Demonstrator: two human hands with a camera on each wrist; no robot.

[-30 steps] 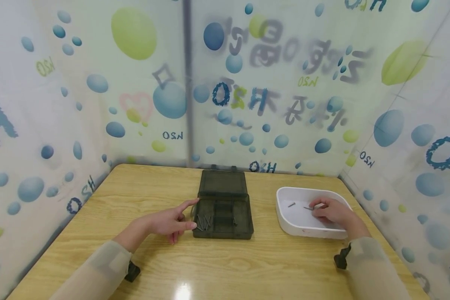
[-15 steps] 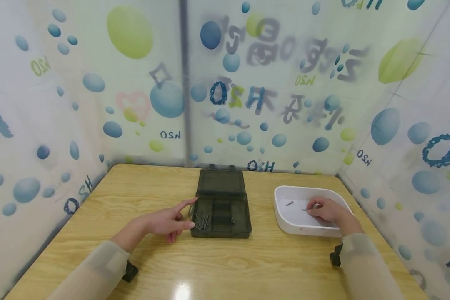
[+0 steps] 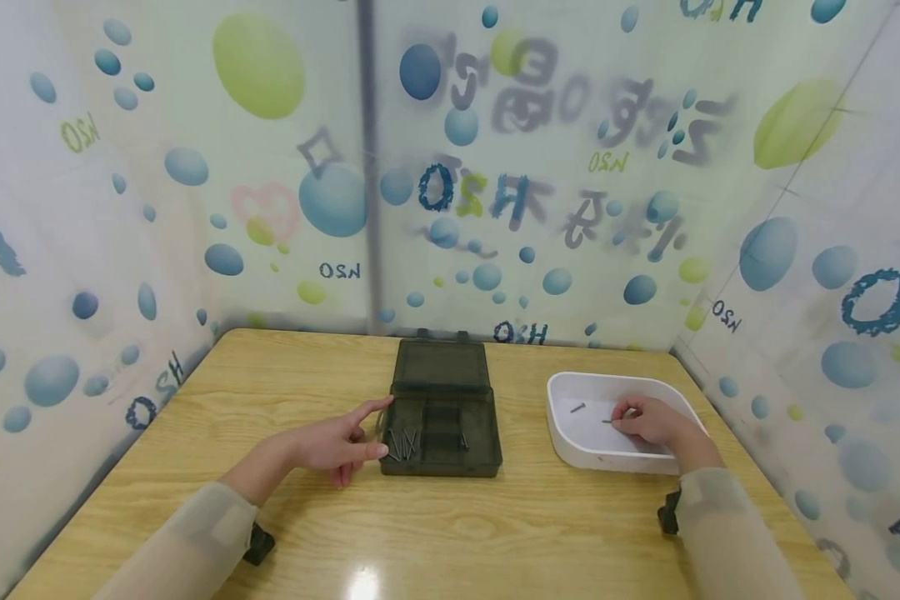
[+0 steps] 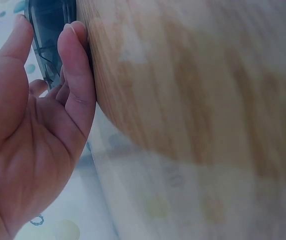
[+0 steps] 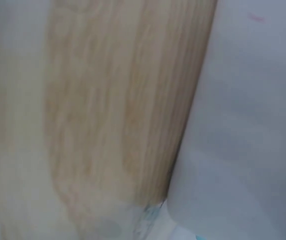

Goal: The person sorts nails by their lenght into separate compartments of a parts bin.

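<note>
In the head view my right hand point(image 3: 648, 421) reaches into a white tray point(image 3: 585, 457) and pinches a thin metal screw point(image 3: 607, 422) between thumb and fingertips. Another screw point(image 3: 577, 407) lies on the tray floor to the left. My left hand point(image 3: 333, 446) rests at the left side of a dark, see-through plastic box point(image 3: 442, 469), index finger and thumb stretched out to its edge. The box's lid stands raised at the back. Several screws point(image 3: 402, 445) lie in its left compartment and one screw point(image 3: 464, 442) in the right. The right wrist view does not show the right hand.
Both containers stand on a wood-grain table point(image 3: 450, 533), the box at the middle and the tray to the right. Printed curtains point(image 3: 307, 292) hang close behind the table and along both sides. Dark camera mounts sit under both wrists.
My right fingertips have closed round the screw in the tray and drawn in slightly. The left hand keeps its place at the box. The head view has shifted a little.
</note>
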